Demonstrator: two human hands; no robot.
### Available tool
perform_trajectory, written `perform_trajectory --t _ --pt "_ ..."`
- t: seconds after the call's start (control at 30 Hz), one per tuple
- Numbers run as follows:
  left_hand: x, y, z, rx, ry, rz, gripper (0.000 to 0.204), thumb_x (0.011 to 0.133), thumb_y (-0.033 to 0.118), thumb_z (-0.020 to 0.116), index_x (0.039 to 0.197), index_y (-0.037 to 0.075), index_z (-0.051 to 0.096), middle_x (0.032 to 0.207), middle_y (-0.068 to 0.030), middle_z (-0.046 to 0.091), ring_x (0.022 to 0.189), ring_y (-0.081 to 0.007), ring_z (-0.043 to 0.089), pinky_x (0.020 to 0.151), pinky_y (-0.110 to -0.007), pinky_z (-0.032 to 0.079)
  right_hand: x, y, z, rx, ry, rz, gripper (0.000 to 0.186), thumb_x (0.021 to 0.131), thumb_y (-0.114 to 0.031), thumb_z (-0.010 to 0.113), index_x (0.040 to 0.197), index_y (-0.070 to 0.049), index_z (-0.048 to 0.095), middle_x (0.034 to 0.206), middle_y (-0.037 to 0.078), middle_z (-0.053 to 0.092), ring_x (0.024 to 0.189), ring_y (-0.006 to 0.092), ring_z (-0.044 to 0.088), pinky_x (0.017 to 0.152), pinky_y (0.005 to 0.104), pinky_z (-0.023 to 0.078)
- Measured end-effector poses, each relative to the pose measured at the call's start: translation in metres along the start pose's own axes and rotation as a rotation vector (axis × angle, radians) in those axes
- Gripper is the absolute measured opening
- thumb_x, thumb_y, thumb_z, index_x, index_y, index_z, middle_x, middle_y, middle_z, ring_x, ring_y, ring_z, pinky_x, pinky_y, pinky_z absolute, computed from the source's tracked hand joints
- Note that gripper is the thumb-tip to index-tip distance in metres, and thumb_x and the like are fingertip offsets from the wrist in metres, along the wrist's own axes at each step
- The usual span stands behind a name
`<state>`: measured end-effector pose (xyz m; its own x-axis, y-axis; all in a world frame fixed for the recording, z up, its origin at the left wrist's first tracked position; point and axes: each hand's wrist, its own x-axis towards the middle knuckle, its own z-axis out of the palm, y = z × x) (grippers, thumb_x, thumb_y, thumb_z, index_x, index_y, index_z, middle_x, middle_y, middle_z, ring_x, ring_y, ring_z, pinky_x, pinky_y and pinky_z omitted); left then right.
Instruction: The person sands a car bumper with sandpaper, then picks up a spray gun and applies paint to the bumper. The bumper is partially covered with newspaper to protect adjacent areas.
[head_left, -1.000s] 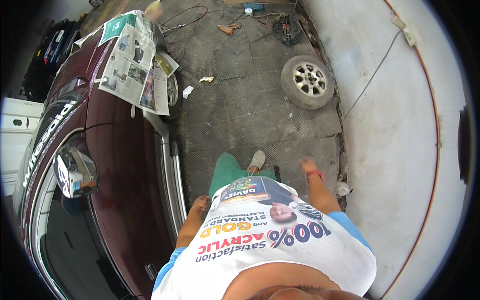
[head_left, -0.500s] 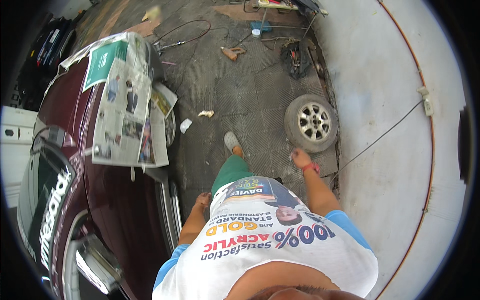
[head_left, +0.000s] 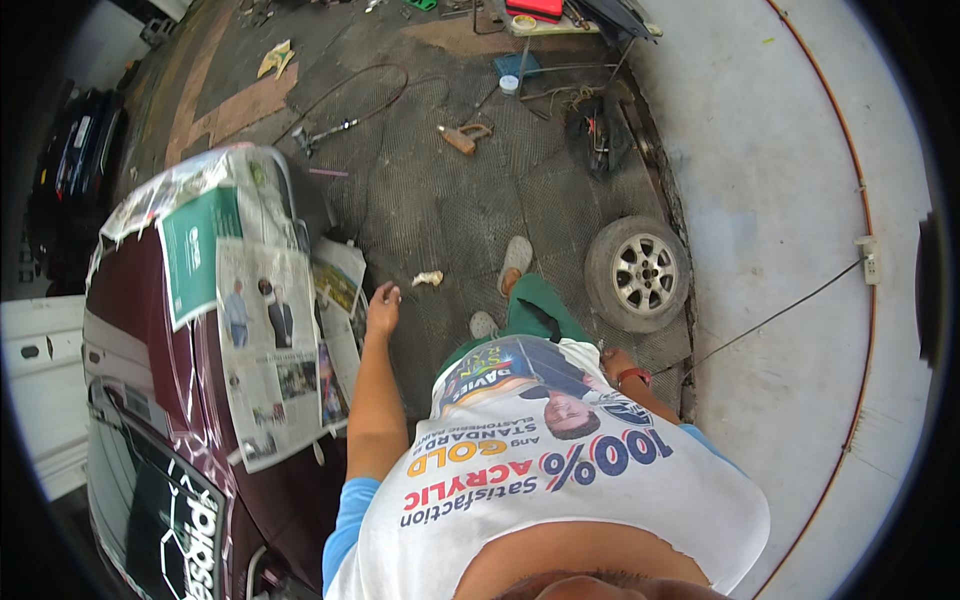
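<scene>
My left hand (head_left: 383,308) swings forward between the car and my legs, its fingers loosely curled together, with no object visible in them. It is nearest to the newspaper sheets (head_left: 268,365) that cover the side of a dark maroon car (head_left: 131,300). By my right hip is my right hand (head_left: 613,361), with a red band on its wrist; my shirt and the angle hide most of its fingers. Just ahead of that hand a loose wheel (head_left: 640,274) with a silver rim lies flat on the floor by the wall.
Ahead lie a crumpled scrap (head_left: 428,278), a brown gun-shaped tool (head_left: 463,138), a spray gun (head_left: 303,140) on a hose and a black bag (head_left: 597,140) of tools. A cable (head_left: 775,318) runs from a wall outlet (head_left: 869,262) across the right side.
I have stepped forward, and the car, wheel and scrap sit lower in view. My left hand has swung forward; my right hand has dropped back beside my hip.
</scene>
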<state>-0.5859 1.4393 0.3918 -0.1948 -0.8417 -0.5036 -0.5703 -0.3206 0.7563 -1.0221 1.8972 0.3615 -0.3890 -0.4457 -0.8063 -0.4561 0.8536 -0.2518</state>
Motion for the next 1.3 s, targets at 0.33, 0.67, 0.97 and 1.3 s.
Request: perform_trajectory --t 0.33,0.67,0.97,1.3 --pt "-0.004 -0.099 -0.009 0.654 -0.265 -0.105 0.053 0.103 0.049 0.057 0.122 0.001 0.068 0.122 -0.0269 0.071 0.119 -0.0471 0.065 0.099 -0.051 0.053 0.2 -0.178 -0.147 0.132 0.102 -0.097 0.047 0.098 -0.034 0.063 0.129 0.001 0.07 0.14 0.025 0.064 0.13 0.0431 0.06 0.11 0.0461 0.047" --pt "0.1 0.074 0.025 -0.343 -0.096 -0.291 0.028 0.105 0.037 0.068 0.11 0.009 0.068 0.076 0.0031 0.056 0.066 -0.011 0.049 0.059 -0.029 0.041 0.383 -0.36 -0.351 0.068 0.168 -0.306 0.049 0.1 -0.036 0.063 0.135 -0.002 0.066 0.137 0.022 0.066 0.13 0.0402 0.061 0.112 0.048 0.047" --pt "0.246 0.206 0.017 -0.126 0.11 -0.298 0.059 0.105 0.034 0.066 0.149 -0.004 0.052 0.104 -0.0054 0.067 0.089 -0.0137 0.06 0.082 -0.03 0.051 0.415 -0.479 -0.46 0.188 0.171 -0.333 0.044 0.099 -0.033 0.064 0.131 -0.004 0.067 0.133 0.023 0.068 0.125 0.0424 0.064 0.108 0.0493 0.049" --pt "0.348 0.139 0.01 -0.388 -0.37 -0.028 0.023 0.104 0.026 0.065 0.112 0.004 0.066 0.093 -0.0062 0.067 0.074 -0.017 0.059 0.065 -0.034 0.048 0.519 -0.269 -0.344 -0.502 0.085 -0.273 0.035 0.1 -0.027 0.054 0.116 -0.005 0.076 0.124 0.022 0.072 0.115 0.037 0.069 0.098 0.0489 0.055"
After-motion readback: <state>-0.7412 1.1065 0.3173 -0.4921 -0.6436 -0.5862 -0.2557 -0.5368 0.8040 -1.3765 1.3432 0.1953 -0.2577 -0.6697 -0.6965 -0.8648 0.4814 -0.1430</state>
